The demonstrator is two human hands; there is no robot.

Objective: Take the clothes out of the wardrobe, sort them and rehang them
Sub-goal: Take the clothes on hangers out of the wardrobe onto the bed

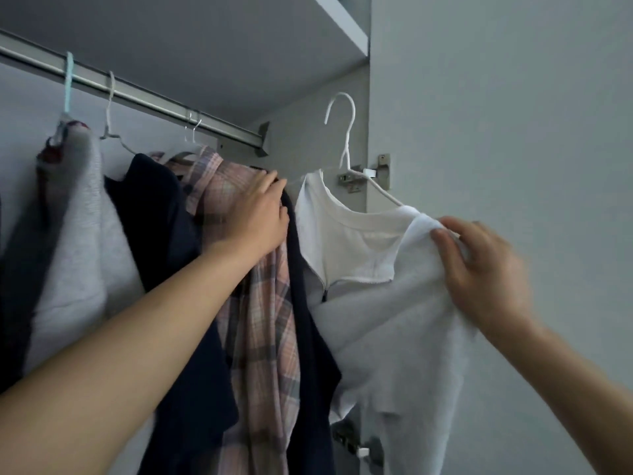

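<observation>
Pinching the white shirt (370,255) with my right fingers (445,248), my left fingers (263,186) press spread on the plaid shirt (267,320).

White top (370,255) on white hanger (346,145) — off the rail (154,101) — beside plaid shirt (260,320).

A metal rail (144,96) runs from ten toward four o'clock, carrying hangers (109,108) with clothes (161,214).

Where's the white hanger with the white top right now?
Off the rail, right of the plaid shirt: the white hanger is near the door hinge, its top gripped by the right hand.
</observation>
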